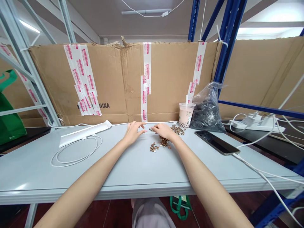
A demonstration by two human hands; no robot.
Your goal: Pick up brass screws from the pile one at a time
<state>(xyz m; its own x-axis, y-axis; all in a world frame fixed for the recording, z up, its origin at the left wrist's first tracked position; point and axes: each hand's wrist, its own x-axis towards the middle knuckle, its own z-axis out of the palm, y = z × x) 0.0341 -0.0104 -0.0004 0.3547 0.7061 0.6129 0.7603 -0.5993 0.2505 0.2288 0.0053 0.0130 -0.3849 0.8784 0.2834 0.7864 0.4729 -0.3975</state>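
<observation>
small brass screws (159,145) sit in a loose scatter on the grey table (133,171), about mid-width and toward the far edge, with a few strays off the near-left side of the pile. the right hand (163,130) lies palm down right over the far part of that pile, fingers curled a bit with the tips pointing left. whether it's pinching a screw under there i can't tell, the fingers cover it. the left hand (133,131) is just beside it, flat on the table with fingers stretched out and loosely spread, tips nearly meeting the right hand's, nothing held.

a second clump of screws (178,129) lies just past the right wrist. behind that stands a plastic cup of milk tea (186,114) with a straw, right up against a crumpled black plastic bag (207,110). a phone (216,142) lies face up to the right, with a white cord plugged into its near end. off to the left — a coiled white cable (74,153) and a flat white pouch (84,133). taped-up cardboard (118,82) walls off the back of the table.
</observation>
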